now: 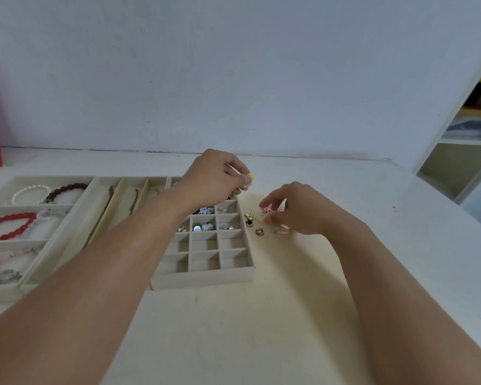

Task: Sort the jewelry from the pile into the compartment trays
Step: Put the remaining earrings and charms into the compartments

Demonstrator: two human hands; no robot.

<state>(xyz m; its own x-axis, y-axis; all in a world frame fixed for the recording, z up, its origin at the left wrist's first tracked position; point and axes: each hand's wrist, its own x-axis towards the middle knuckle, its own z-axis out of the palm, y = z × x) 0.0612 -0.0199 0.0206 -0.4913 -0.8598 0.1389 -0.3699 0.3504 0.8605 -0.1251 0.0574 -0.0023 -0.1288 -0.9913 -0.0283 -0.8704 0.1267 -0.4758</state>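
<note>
Left hand [214, 176] above far edge of grid tray [206, 276], fingers curled, pinching small yellow piece [250, 177]. Right hand [295, 209] over remaining pile [257, 225] on table [261, 315] just right of tray, fingertips pinching pink piece [267, 209]. Bracelets [11, 226] in left tray [0, 244].
</note>
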